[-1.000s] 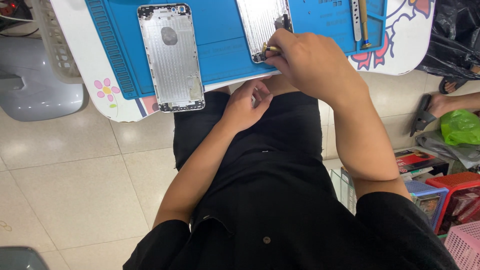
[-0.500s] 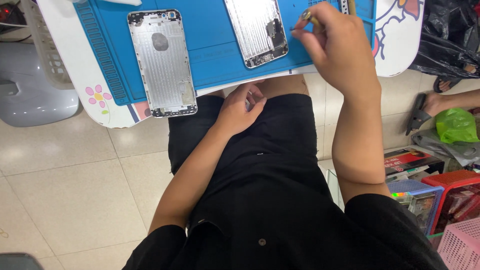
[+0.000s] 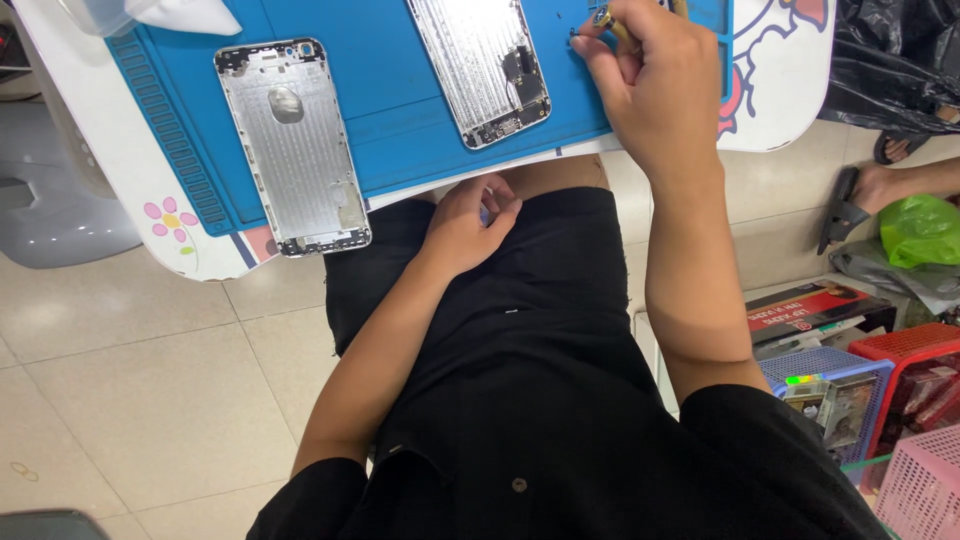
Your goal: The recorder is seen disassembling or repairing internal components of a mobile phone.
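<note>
My right hand (image 3: 655, 85) rests on a blue work mat (image 3: 390, 110) and pinches a small tool (image 3: 607, 20) whose tip touches the mat to the right of a phone frame. That phone frame (image 3: 480, 65), silver with parts inside, lies just left of the hand. A second silver phone back shell (image 3: 292, 145) lies at the mat's left end, partly over the table edge. My left hand (image 3: 465, 225) sits in my lap below the table edge, fingers curled; something small and bluish shows at its fingertips.
The mat lies on a small white table (image 3: 775, 95) with flower drawings. A clear plastic bag (image 3: 150, 12) lies at the mat's far left. On the tiled floor at right stand coloured baskets (image 3: 880, 400), boxes, a green bag (image 3: 920, 230) and another person's foot (image 3: 880, 185).
My right hand has moved from the phone frame's lower right edge up and to the right across the mat. The left hand has stayed in my lap.
</note>
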